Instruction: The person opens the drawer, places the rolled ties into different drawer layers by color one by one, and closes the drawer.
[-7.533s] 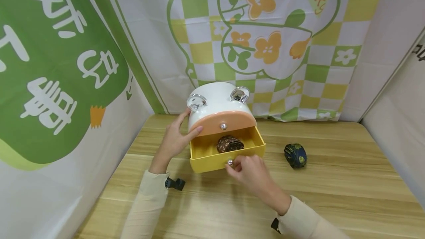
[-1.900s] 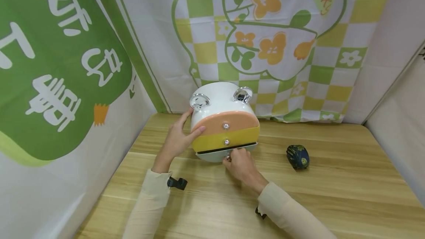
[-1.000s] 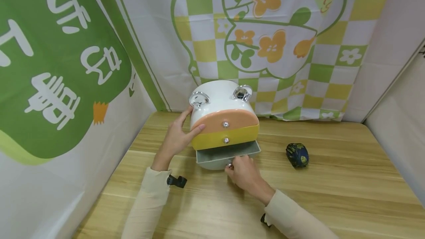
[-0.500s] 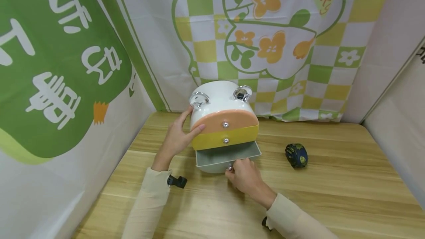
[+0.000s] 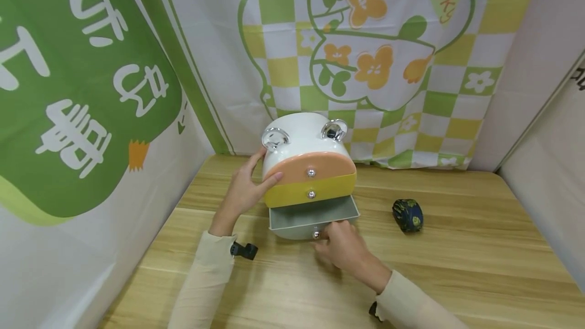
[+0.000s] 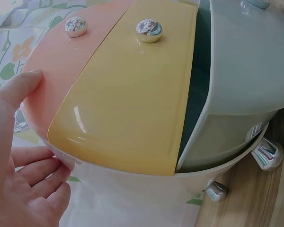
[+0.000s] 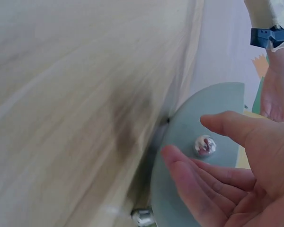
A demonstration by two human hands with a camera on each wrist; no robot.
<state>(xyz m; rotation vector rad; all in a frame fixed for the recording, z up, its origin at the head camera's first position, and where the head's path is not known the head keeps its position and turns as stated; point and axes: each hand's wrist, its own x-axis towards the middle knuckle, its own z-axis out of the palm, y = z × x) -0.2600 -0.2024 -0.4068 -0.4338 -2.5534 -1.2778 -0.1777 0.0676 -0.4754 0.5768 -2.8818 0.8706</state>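
Note:
A small white drawer cabinet (image 5: 301,133) with silver ear-like rings stands at the back of the table. Its orange top drawer (image 5: 292,166) and yellow middle drawer (image 5: 288,194) are closed. The grey-green bottom drawer (image 5: 292,231) is pulled out, and nothing shows in the part of it I can see. My left hand (image 5: 242,192) grips the cabinet's left side, thumb on the orange front and fingers behind the edge. My right hand (image 5: 345,248) is at the bottom drawer's silver knob (image 7: 205,146), thumb and fingers spread apart around it without pinching it.
A dark blue rolled cloth (image 5: 408,216) with a yellow-green pattern lies on the wooden table (image 5: 457,258), right of the cabinet. Patterned cloth (image 5: 411,90) hangs right behind the cabinet, and a green printed sheet (image 5: 91,116) hangs on the left.
The yellow drawer, earlier out with a brown patterned roll inside, has been closed. My right hand has pulled out the bottom drawer and just loosened from its knob. My left hand keeps its grip.

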